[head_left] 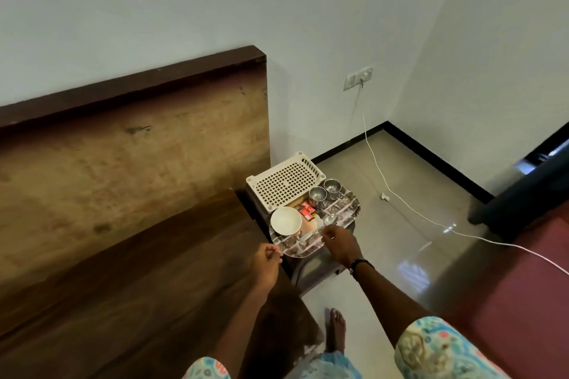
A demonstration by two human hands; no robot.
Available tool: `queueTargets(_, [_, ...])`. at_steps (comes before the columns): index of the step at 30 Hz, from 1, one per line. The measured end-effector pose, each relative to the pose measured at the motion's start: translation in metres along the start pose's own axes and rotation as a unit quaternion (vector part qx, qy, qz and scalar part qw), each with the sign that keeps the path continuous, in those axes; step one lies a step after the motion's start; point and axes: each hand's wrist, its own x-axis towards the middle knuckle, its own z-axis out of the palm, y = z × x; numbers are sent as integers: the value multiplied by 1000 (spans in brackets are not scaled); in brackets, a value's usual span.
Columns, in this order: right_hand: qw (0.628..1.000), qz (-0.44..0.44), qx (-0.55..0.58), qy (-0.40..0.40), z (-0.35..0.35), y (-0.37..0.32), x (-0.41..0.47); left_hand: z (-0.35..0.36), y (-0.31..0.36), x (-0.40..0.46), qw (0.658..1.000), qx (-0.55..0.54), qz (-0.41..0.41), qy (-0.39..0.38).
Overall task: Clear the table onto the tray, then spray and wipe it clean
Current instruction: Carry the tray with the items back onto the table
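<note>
Small table [345,268], right hand [340,244] pinching spoon [320,226] (handle end)

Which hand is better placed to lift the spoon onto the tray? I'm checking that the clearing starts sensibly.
Right. The right hand is already at the spoon, fingers curled by its handle on the small table. The left hand hangs loosely curled off the table's near edge, farther from the spoon. The tray is just beyond.

**Bedside table and its load**

Small dark table [311,271] beside a wooden bed frame [147,286]. On top: white perforated plastic tray [284,183]; patterned mat [345,209] carrying white bowl [285,220], two steel cups [317,194], spoon [320,226], red packets [308,211].
</note>
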Motion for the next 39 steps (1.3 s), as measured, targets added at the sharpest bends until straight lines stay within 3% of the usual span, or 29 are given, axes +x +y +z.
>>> queueTargets(8, [999, 29, -13, -23, -18, 84, 128, 81, -38, 92, 976, 75, -165, 124])
queueTargets(13, [999, 36, -8, -8, -16, 121, 204, 118, -41, 124, 953, 100, -207, 198])
queueTargets(18, [999, -1, -44, 11, -6, 146, 263, 137, -58, 147, 903, 118, -255, 325])
queueTargets(25, [999, 19, -4, 32, 10, 156, 305, 138, -68, 171, 900, 97, -333, 263])
queueTargets(32, [999, 33, -26, 6, 6, 165, 313, 133, -91, 180, 918, 129, -298, 228])
queueTargets(39, [999, 47, 22, 17, 2, 160, 271, 119, -70, 150, 916, 101, -281, 266])
